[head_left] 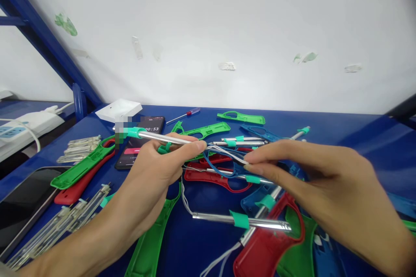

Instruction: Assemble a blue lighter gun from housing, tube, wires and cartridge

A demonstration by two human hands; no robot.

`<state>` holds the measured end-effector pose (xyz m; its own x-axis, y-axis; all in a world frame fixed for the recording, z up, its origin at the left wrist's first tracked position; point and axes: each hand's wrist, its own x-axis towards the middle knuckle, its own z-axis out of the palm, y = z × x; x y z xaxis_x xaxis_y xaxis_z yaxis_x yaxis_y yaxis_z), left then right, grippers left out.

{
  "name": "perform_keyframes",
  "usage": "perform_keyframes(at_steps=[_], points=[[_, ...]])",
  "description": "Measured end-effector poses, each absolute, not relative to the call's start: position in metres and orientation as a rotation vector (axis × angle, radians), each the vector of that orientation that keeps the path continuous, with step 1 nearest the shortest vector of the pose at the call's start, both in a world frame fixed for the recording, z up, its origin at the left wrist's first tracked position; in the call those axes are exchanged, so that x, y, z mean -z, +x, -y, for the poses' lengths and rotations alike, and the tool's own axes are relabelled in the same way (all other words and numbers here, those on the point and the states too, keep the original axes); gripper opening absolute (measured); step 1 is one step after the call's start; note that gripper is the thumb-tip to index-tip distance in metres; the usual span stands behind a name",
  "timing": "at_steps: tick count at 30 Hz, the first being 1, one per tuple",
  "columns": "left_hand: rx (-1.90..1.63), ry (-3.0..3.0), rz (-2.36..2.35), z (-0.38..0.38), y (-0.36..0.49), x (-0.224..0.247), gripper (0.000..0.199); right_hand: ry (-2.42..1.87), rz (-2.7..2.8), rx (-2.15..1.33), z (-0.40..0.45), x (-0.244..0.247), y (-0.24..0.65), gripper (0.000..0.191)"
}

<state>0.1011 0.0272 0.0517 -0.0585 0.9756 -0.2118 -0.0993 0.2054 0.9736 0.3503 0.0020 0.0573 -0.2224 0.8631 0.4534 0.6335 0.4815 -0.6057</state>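
My left hand (162,160) is closed round a thin metal tube (162,137) with a teal tape wrap near its far left end. White wires (229,154) come out of the tube's right end. Between thumb and forefinger, my right hand (318,181) pinches those wires. Below my hands lies another metal tube (214,217) with a teal tape flag and a thin white wire. Red plastic handle shells (211,175), a blue shell (221,164) and more taped tubes lie beneath and behind the wires. Part of the held tube is hidden by my fingers.
At left are a phone with a timer (152,125), another phone (29,203), bundles of clear thin parts (78,149), green shells (84,164) and a power strip (29,123). A screwdriver (183,115) and white box (118,109) lie near the white wall (208,30).
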Motion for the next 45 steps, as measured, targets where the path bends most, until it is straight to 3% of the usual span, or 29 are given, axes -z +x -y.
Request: perform_keyframes(at_steps=[14, 23, 31, 40, 45], points=[[-1.13, 0.971, -1.316, -0.027, 0.104, -0.054, 0.037, -1.226, 1.951, -0.49, -0.006, -0.061, 0.345, 0.015], [-1.123, 0.926, -1.306, -0.03, 0.105, -0.053, 0.037, -1.233, 1.92, -0.778, -0.015, -0.065, 0.347, 0.006], [-1.128, 0.941, -1.298, -0.031, 0.103, -0.051, 0.036, -1.25, 1.969, -0.681, -0.018, -0.058, 0.354, 0.016], [-1.106, 0.98, -1.299, -0.031, 0.104, -0.051, 0.035, -1.329, 1.929, -1.128, -0.023, -0.058, 0.361, 0.044], [-1.064, 1.002, -1.283, -0.03, 0.102, -0.05, 0.032, -1.298, 1.94, -1.357, -0.023, -0.061, 0.362, 0.035]])
